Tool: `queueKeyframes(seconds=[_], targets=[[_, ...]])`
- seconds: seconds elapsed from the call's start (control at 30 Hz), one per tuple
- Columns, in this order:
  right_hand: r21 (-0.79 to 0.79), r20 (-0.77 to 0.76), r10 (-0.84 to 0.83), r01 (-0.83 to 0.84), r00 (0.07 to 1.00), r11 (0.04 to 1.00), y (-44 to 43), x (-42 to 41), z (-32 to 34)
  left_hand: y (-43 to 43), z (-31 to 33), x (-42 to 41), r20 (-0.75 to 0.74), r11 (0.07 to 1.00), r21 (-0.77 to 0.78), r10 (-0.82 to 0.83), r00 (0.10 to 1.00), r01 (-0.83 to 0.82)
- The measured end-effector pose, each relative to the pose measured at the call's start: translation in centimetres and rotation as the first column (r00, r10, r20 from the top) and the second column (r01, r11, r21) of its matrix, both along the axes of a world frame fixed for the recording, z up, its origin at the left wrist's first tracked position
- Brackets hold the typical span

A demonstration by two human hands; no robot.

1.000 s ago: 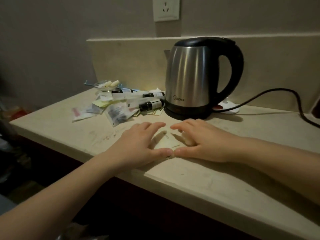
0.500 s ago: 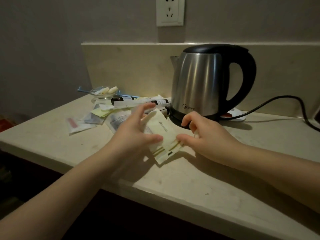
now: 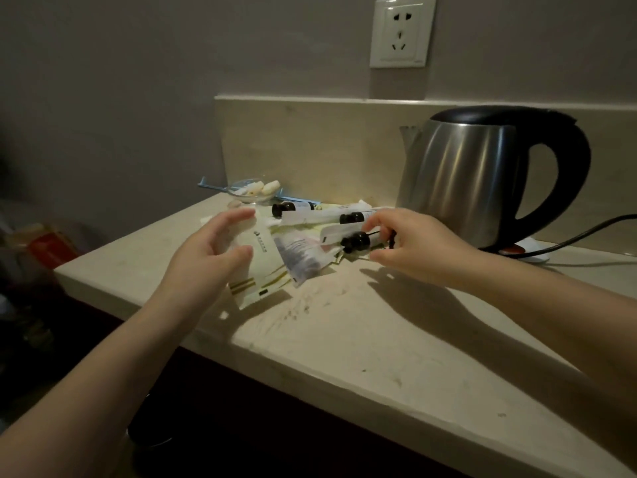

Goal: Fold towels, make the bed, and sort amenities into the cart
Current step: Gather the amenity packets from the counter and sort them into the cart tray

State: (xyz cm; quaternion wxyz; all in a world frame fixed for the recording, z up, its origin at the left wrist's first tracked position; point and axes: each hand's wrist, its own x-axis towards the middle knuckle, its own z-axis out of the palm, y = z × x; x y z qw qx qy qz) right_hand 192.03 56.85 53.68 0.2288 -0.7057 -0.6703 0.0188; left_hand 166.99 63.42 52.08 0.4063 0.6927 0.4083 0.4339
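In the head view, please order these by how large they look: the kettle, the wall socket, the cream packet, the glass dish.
1. kettle
2. wall socket and cream packet: they look alike, and the left hand hides part of the packet
3. glass dish

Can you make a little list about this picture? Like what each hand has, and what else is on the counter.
Place: a pale counter against a wall
Left hand: holds a pale packet with gold stripes
Right hand: pinches a small bottle with a black cap
Between the hands: a pile of more packets and little bottles
On the right: a steel kettle with a black handle
At the back: a glass dish
On the wall: a white socket
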Motion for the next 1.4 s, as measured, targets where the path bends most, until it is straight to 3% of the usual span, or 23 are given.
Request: queueKeyframes(seconds=[0.2,0.33,0.67,0.77,0.9,1.03,1.13,1.3,1.33,1.4], targets=[[-0.061,0.314,0.115,-0.101,0.942,0.993,3.9,-2.5,-0.1,1.4,-0.5,-1.3,0.002,0.993,-0.008,0.115,0.993,-0.115],[-0.15,0.41,0.152,-0.098,0.9,0.984,6.4,-3.7,-0.7,2.2,-1.1,-0.9,-0.053,0.989,-0.067,0.125,0.991,-0.129],[-0.02,0.68,0.182,-0.23,0.71,0.973,7.5,-4.8,-2.9,2.6,-2.0,-0.5,-0.024,0.985,-0.165,0.038,0.999,-0.042],[0.225,0.596,0.156,-0.35,0.788,0.909,7.6,-4.2,-3.7,2.3,-1.9,-0.6,-0.019,0.988,-0.149,0.034,0.999,-0.037],[0.584,0.455,0.013,-0.309,0.89,0.751,7.0,-3.3,-2.5,2.0,-1.7,-0.6,-0.017,0.993,-0.116,0.002,1.0,-0.004],[0.689,0.3,0.054,-0.255,0.953,0.678,6.0,-3.1,0.7,1.7,-1.2,0.0,-0.012,0.998,-0.056,-0.032,0.999,0.031],[0.743,0.095,0.069,-0.117,0.993,0.659,5.1,-3.3,2.9,1.6,-0.9,0.5,0.025,0.998,-0.036,-0.048,0.999,0.049],[0.813,-0.161,0.108,0.07,0.981,0.578,3.9,-3.4,5.3,1.7,0.1,2.6,0.07,0.993,0.063,-0.103,0.992,0.098],[0.824,-0.206,0.113,0.11,0.972,0.556,3.6,-3.7,5.6,1.6,0.5,3.2,0.11,0.991,0.017,-0.134,0.985,0.133],[0.838,-0.308,0.14,0.199,0.941,0.509,2.8,-4.5,6.2,0.8,1.5,4.9,0.244,0.933,-0.227,-0.222,0.944,0.278]])
